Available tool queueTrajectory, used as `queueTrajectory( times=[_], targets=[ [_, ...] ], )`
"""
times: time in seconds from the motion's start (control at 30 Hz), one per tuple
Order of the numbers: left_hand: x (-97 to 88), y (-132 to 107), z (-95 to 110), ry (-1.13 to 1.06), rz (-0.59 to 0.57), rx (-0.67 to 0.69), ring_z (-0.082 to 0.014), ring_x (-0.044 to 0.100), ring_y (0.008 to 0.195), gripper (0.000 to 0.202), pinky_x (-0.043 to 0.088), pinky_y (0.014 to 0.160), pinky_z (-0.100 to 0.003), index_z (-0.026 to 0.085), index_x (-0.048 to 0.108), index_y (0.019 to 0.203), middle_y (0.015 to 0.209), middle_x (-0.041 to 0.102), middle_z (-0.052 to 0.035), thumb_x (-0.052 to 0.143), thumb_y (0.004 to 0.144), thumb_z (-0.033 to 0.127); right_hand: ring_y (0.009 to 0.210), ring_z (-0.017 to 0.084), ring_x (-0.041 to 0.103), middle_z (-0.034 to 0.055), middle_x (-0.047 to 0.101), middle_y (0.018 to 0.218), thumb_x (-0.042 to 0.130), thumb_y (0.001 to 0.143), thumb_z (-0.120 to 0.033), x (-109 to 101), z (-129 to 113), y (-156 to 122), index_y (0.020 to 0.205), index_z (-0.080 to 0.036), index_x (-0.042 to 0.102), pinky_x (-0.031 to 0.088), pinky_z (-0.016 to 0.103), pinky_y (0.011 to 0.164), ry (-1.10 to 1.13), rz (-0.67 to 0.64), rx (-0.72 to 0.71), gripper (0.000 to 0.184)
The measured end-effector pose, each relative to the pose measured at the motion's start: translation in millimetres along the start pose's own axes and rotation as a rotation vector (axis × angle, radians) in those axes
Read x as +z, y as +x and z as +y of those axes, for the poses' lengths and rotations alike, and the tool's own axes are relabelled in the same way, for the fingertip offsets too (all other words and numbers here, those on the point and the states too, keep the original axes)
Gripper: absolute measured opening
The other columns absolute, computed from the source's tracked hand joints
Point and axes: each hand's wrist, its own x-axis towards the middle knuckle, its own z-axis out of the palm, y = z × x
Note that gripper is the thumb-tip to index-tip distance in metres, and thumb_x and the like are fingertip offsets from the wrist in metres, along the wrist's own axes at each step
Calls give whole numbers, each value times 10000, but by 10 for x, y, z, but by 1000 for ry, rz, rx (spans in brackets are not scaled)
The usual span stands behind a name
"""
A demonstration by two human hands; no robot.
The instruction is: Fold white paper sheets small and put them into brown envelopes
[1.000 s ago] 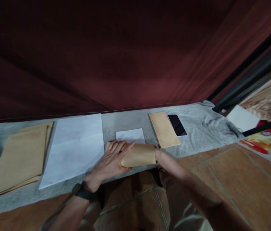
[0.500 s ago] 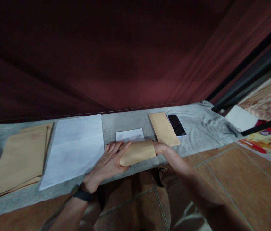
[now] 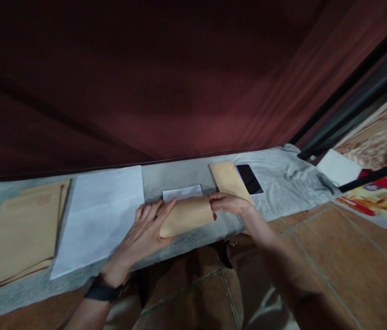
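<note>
A brown paper envelope (image 3: 187, 215) is held bulging and slightly tilted above the cloth-covered surface. My left hand (image 3: 145, 227) grips its left end, thumb on the near side and fingers over the far side. At the right end, my right hand (image 3: 229, 203) has its fingers closed on the envelope's mouth, with some fingertips partly hidden inside. Just behind the envelope lies a small white sheet of paper (image 3: 182, 191), partly covered by it. A second brown envelope (image 3: 229, 178) lies flat beyond my right hand.
A dark-screened phone (image 3: 249, 178) lies beside the flat envelope. To the left are a large white sheet (image 3: 104, 215) and a stack of brown envelopes (image 3: 24, 229). A grey cloth (image 3: 282, 174) covers the narrow surface. A dark red curtain (image 3: 179, 91) hangs behind; a colourful printed box (image 3: 382, 199) lies right.
My right hand has drawn back from inside the envelope, so its fingers now show at the mouth. The envelope and my left hand have shifted a little left.
</note>
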Motion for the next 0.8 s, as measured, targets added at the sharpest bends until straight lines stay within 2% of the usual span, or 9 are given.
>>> queueTrajectory(
  times=[0.07, 0.1, 0.17, 0.23, 0.3, 0.4, 0.5, 0.63, 0.8],
  targets=[
    [-49, -34, -82, 29, 29, -43, -341, 495, 1230, 1015, 358, 1054, -466, 290, 131, 1624, 1370, 521, -136, 698, 792, 419, 687, 157, 674, 24, 709, 773, 838, 724, -417, -31, -29, 38, 881, -153, 699, 562, 275, 669, 84, 39, -54, 337],
    [-67, -53, -133, 45, 41, -66, -341, 507, 1204, 1017, 365, 1040, -464, 285, 129, 1623, 1354, 528, -139, 697, 795, 444, 706, 156, 679, 34, 715, 799, 799, 773, -446, -39, -30, 68, 902, -158, 692, 569, 280, 694, 118, 107, -85, 334],
    [-89, -97, -247, 79, 68, -108, -350, 511, 1193, 1017, 366, 1035, -471, 267, 126, 1623, 1335, 532, -149, 685, 801, 483, 702, 149, 666, 33, 710, 816, 694, 873, -453, -34, 1, 145, 929, -177, 674, 569, 282, 693, 70, 330, -105, 283],
    [-93, -141, -354, 112, 96, -137, -367, 500, 1217, 1020, 357, 1047, -488, 243, 121, 1623, 1335, 528, -164, 668, 805, 512, 696, 151, 648, 24, 701, 821, 609, 930, -408, 2, 73, 229, 932, -198, 662, 555, 280, 669, -176, 552, -58, 216],
    [-88, -178, -429, 137, 120, -160, -380, 491, 1230, 1020, 353, 1053, -503, 225, 119, 1623, 1337, 525, -176, 651, 809, 532, 801, 177, 665, 35, 714, 891, 604, 934, -372, 72, 161, 300, 951, -210, 666, 545, 290, 727, -530, 675, -9, 174],
    [-82, -206, -467, 152, 143, -158, -383, 488, 1235, 1014, 349, 1066, -517, 212, 127, 1622, 1351, 515, -186, 637, 813, 551, 983, 235, 681, 80, 721, 1020, 627, 918, -459, 233, 254, 370, 1023, -199, 651, 529, 325, 834, -919, 730, 77, 282],
    [-85, -204, -461, 173, 166, -142, -386, 472, 1265, 994, 328, 1097, -529, 201, 148, 1617, 1375, 500, -196, 633, 818, 538, 1034, 270, 690, 134, 703, 1138, 620, 912, -537, 420, 251, 403, 1140, -169, 600, 533, 349, 845, -1081, 753, 174, 433],
    [-78, -187, -478, 175, 167, -145, -387, 464, 1286, 978, 311, 1122, -541, 176, 171, 1613, 1385, 499, -205, 624, 820, 524, 1071, 292, 696, 183, 700, 1179, 675, 910, -466, 586, 154, 420, 1209, -124, 556, 529, 339, 860, -1164, 764, 222, 469],
    [-25, -182, -555, 162, 134, -155, -376, 460, 1299, 954, 265, 1156, -564, 209, 178, 1614, 1401, 497, -185, 616, 818, 502, 1068, 307, 711, 183, 735, 1132, 714, 886, -478, 592, 82, 428, 1205, -107, 575, 522, 330, 856, -1099, 743, 275, 509]
  ],
)
